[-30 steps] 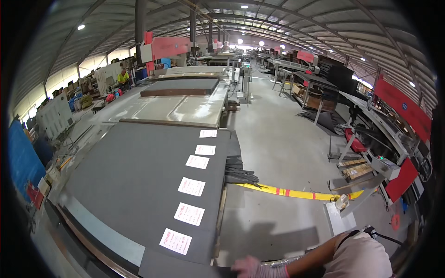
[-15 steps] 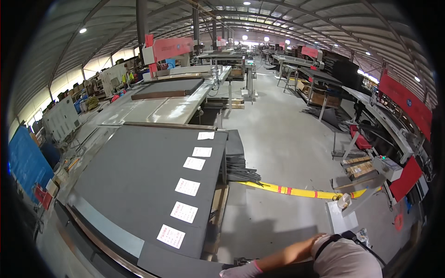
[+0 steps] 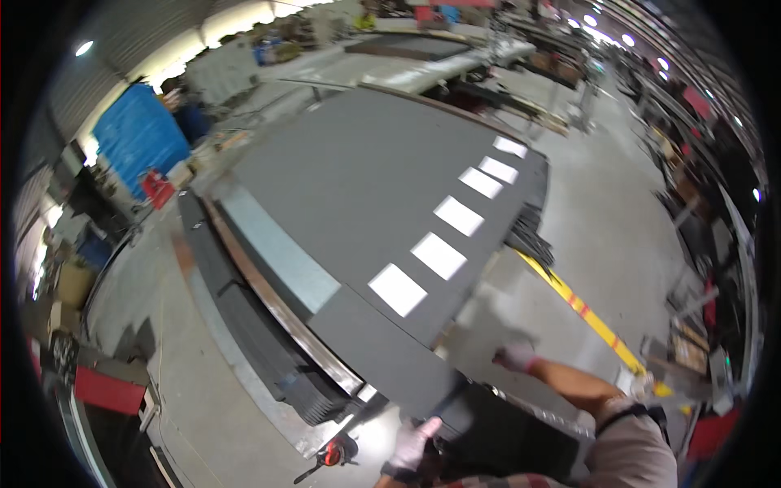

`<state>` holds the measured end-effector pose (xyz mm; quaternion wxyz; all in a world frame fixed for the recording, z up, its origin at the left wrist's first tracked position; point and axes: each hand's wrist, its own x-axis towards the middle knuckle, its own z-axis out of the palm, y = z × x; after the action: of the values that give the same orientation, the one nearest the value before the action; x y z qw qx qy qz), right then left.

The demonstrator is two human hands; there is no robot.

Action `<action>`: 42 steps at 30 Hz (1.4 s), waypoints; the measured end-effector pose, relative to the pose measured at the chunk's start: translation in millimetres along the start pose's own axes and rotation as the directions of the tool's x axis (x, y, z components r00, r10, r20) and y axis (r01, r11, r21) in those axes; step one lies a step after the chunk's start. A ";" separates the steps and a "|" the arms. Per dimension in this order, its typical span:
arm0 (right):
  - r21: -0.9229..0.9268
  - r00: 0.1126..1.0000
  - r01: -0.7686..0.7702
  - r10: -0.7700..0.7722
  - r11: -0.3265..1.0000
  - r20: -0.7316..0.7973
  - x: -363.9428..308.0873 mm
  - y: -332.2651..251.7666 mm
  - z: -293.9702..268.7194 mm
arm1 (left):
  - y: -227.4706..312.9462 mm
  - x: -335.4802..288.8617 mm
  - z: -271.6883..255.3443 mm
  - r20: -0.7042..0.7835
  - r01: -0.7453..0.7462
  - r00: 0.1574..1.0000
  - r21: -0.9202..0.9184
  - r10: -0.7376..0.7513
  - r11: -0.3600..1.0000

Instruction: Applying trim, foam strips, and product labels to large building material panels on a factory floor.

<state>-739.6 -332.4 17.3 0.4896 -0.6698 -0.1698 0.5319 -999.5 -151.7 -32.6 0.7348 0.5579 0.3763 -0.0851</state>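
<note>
A large dark grey sheet [image 3: 350, 163] lies on the worktable, with a row of several white paper labels [image 3: 439, 254] along its right side. At its near end a narrower dark grey strip [image 3: 382, 350] reaches toward me. My left hand [image 3: 411, 446], in a light glove, is at the near corner of this strip, thumb on the edge and the other fingers mostly hidden; it looks closed on it. My right hand [image 3: 516, 356], gloved too, is held out beyond a black panel [image 3: 512, 431], over the floor side; its fingers are smeared by motion.
Left of the table lie stacked dark strips [image 3: 268, 350] beside a metal-edged rail [image 3: 285, 325]. An orange and black tool [image 3: 333, 452] sits near my left hand. A yellow band [image 3: 582, 309] crosses the floor to the right. A blue board [image 3: 140, 138] stands far left.
My view has swung left and down, so the table appears further right. My left hand has come into view at the strip's corner. My right hand has moved from the strip's near edge out to the right.
</note>
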 end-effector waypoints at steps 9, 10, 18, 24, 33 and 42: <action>-0.942 0.847 -0.051 0.514 0.333 0.136 50.1 -42.8 58.0 | -15.6 -16.4 10.6 0.255 -0.488 0.863 0.640 0.436 0.593; -0.776 0.923 0.025 0.285 0.630 0.260 70.4 -26.2 56.6 | -11.4 1.8 8.6 0.254 -0.069 0.965 0.003 0.066 0.998; -0.988 0.824 0.141 0.545 0.065 0.153 36.8 -29.8 69.0 | -62.1 -38.0 58.0 -0.158 -0.250 0.888 0.623 0.432 0.741; -0.951 0.984 0.008 0.167 0.308 0.062 17.9 -60.7 54.9 | 24.7 -10.3 1.2 -0.441 -0.144 0.870 0.197 0.219 0.970; -0.272 0.625 0.306 0.023 0.912 0.780 -4.4 -127.2 40.6 | 48.3 -91.7 -40.4 0.274 -0.302 0.905 -0.122 0.325 0.945; -0.565 0.822 0.392 -0.002 0.726 0.569 108.3 109.1 -5.7 | -130.9 75.0 19.3 0.118 -0.515 0.819 -0.280 0.562 0.810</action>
<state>-725.9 -304.5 -133.3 0.2099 -0.6009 -0.5482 0.5426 -1009.3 -194.2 -178.3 0.8226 0.5394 0.1354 0.1183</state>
